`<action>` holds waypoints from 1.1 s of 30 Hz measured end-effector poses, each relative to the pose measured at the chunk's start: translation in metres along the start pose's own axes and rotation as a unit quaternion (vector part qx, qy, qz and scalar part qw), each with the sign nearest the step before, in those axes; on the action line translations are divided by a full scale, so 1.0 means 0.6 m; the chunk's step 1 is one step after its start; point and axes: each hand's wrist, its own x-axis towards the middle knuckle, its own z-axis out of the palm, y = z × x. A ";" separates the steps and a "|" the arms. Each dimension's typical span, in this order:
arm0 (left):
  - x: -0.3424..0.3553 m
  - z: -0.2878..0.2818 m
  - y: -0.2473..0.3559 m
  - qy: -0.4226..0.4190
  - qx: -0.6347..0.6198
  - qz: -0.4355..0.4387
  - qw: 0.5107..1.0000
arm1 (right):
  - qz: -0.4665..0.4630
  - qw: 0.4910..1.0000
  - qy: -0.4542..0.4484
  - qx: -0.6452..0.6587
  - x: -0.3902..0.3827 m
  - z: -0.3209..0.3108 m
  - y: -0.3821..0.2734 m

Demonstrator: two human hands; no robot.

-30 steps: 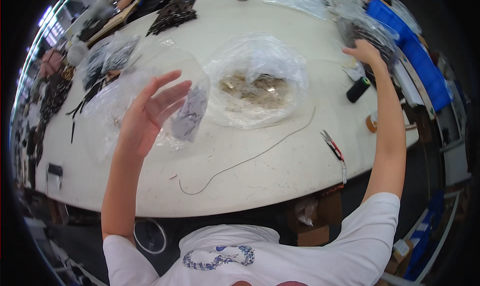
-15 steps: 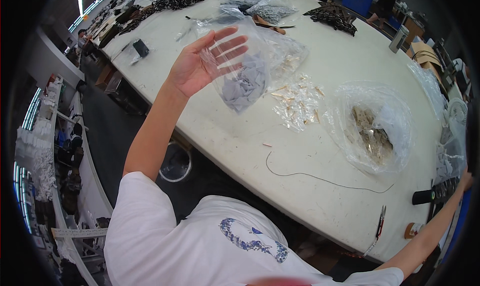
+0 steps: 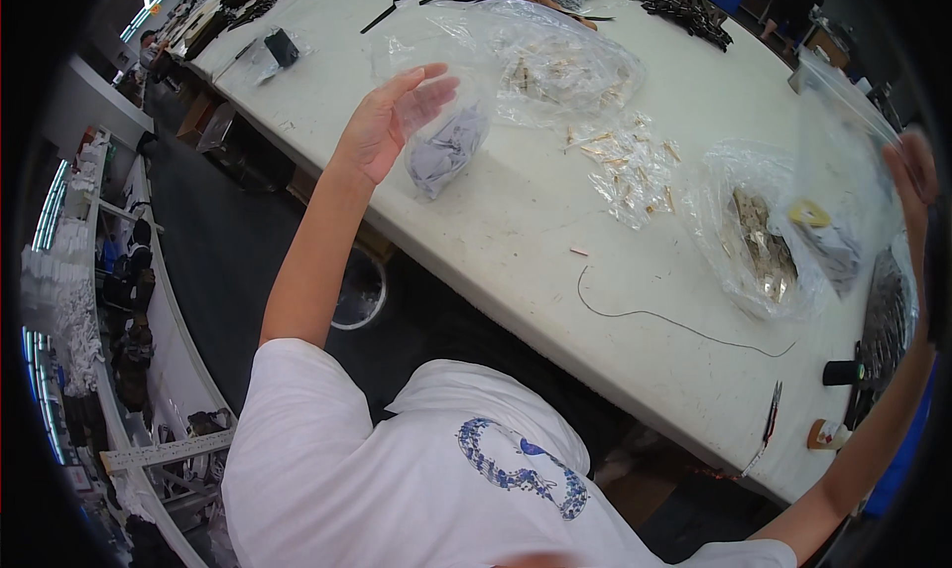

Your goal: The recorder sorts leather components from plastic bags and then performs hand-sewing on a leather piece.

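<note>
My left hand [image 3: 397, 126], raised over the table, has its fingers stretched behind the clear film of a plastic bag [image 3: 451, 146]. Small pale grey-lilac pieces fill the bottom of this bag, which hangs from the hand. At the far right my right hand [image 3: 912, 166] grips the top edge of a larger clear plastic bag [image 3: 843, 141], lifted off the table. Inside it show a yellow ring-shaped thing and some pale grey pieces. Behind that bag lies an open clear bag with brownish-gold pieces [image 3: 764, 246], partly covered by it.
Loose gold-coloured parts in small clear packets [image 3: 630, 166] lie mid-table, before a bag of similar parts [image 3: 565, 67]. Nearer are a dark cord [image 3: 674, 325], thin pointed tweezers or snips [image 3: 772, 414], a black spool [image 3: 843, 373] and a small jar [image 3: 826, 434]. Black strap bundles [image 3: 679, 12] lie far back.
My right hand has come up from the right edge with a clear bag in it. My left hand's fingers have drawn closer together, and its bag has shifted slightly left. The view has turned.
</note>
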 end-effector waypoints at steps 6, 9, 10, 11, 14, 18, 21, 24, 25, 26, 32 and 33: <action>-0.050 0.008 -0.050 0.050 0.190 0.087 0.977 | -0.102 0.977 -0.063 0.177 0.011 0.148 -0.204; -0.048 0.001 -0.074 0.068 0.235 0.123 0.962 | -0.054 0.959 -0.140 0.241 0.023 0.197 -0.293; -0.047 -0.003 -0.080 0.071 0.225 0.138 0.962 | -0.053 0.948 -0.155 0.272 0.023 0.214 -0.313; -0.045 -0.010 -0.084 0.066 0.221 0.133 0.964 | -0.051 0.949 -0.158 0.268 0.019 0.228 -0.327; -0.038 -0.026 -0.088 0.048 0.140 0.079 0.986 | 0.007 0.895 -0.231 0.381 0.016 0.257 -0.340; -0.052 -0.036 -0.073 0.083 0.044 0.091 0.991 | 0.019 0.838 -0.293 0.460 0.016 0.262 -0.339; -0.062 -0.038 -0.040 0.092 0.005 0.118 0.989 | 0.013 0.826 -0.281 0.488 0.021 0.238 -0.337; -0.074 -0.031 -0.001 0.072 -0.019 0.148 0.986 | 0.008 0.819 -0.302 0.487 0.031 0.216 -0.331; -0.078 -0.025 0.011 0.065 -0.023 0.146 0.987 | 0.016 0.816 -0.295 0.497 0.035 0.213 -0.327; -0.082 -0.018 0.023 0.057 -0.026 0.143 0.988 | -0.002 0.804 -0.285 0.521 0.038 0.213 -0.323; -0.069 0.036 0.073 -0.103 -0.163 0.045 0.980 | 0.044 0.878 -0.244 0.410 0.037 0.259 -0.305; -0.062 0.048 0.078 -0.117 -0.165 0.043 0.978 | 0.026 0.921 -0.208 0.328 0.034 0.261 -0.301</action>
